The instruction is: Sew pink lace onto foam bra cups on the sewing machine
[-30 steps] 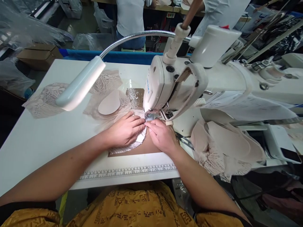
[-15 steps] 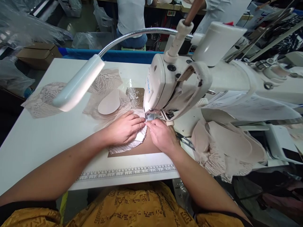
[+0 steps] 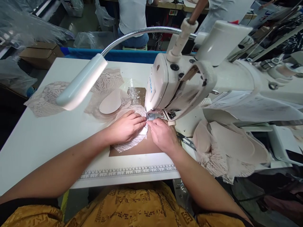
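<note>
A pale pink lace piece point(image 3: 133, 145) lies under the needle area of a white sewing machine point(image 3: 157, 85). My left hand point(image 3: 126, 126) rests flat across the lace, its fingers stretched toward the presser foot. On the other side, my right hand point(image 3: 163, 134) has thumb and forefinger pinched at the lace's edge, close to the left fingertips. What lies between the right fingertips is mostly hidden. Beneath the lace is a brown plate point(image 3: 132, 152). A smooth pale cup piece point(image 3: 110, 101) with lace around it lies behind my left hand.
A lamp point(image 3: 81, 82) on a bendable metal neck overhangs the table's left side. Scissors point(image 3: 186, 140) lie right of my right hand, beside a pile of beige cups and lace point(image 3: 232, 140). A printed ruler point(image 3: 132, 172) runs along the front edge. Another person point(image 3: 132, 19) sits beyond.
The lace has turned slightly under my left hand, and more of its pale rounded part shows behind the fingers. Both hands stay beside the needle. The whole view has shifted a little.
</note>
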{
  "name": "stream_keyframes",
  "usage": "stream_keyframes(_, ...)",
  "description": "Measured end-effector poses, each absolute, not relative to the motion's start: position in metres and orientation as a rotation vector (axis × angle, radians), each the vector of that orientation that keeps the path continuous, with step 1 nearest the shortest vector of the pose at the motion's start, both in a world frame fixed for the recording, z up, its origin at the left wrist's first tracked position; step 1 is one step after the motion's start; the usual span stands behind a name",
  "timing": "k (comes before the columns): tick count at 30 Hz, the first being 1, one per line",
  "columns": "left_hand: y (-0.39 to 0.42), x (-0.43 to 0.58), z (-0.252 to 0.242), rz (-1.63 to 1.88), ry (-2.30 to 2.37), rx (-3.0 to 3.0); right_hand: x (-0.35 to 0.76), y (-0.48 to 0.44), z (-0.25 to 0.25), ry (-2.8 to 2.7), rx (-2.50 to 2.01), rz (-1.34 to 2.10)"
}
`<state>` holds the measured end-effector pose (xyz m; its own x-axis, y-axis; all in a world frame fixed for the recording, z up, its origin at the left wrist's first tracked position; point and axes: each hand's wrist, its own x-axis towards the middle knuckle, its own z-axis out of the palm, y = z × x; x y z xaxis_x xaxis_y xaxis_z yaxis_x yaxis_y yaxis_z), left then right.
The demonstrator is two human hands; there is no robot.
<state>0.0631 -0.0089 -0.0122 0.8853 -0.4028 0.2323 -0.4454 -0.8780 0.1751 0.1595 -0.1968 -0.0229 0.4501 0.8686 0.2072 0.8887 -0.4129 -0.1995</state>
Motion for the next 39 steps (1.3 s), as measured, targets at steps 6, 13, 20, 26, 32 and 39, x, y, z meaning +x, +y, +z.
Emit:
stream_keyframes(6, -0.0057, 0.0639, -0.0146, 0.249, -0.652, 2.847, 0.1594, -0.1991, -0.0198, -1.521, -2.399, -0.085)
stream_keyframes(13, -0.0047, 0.067, -0.0156, 0.291, -0.581, 2.828, 0.1603, -0.2026, -0.0189, -1.534, -2.346, -0.064)
stream_keyframes(20, -0.0027, 0.0675, -0.0137, 0.299, -0.499, 2.885, 0.1612, -0.199, -0.0207, -1.527, -2.353, -0.069)
stream_keyframes(26, -0.0009, 0.0669, -0.0173, 0.248, -0.404, 2.946, 0.1622, -0.1969, -0.0231, -1.513, -2.405, -0.048)
stream_keyframes(32, -0.0006, 0.0628, -0.0164, 0.254, -0.37, 2.993, 0.1632, -0.2004, -0.0233, -1.601, -2.328, -0.114)
stream_keyframes(39, 0.0016, 0.0583, -0.012, 0.238, -0.695, 2.833, 0.1625, -0.2036, -0.0255, -1.714, -2.229, -0.19)
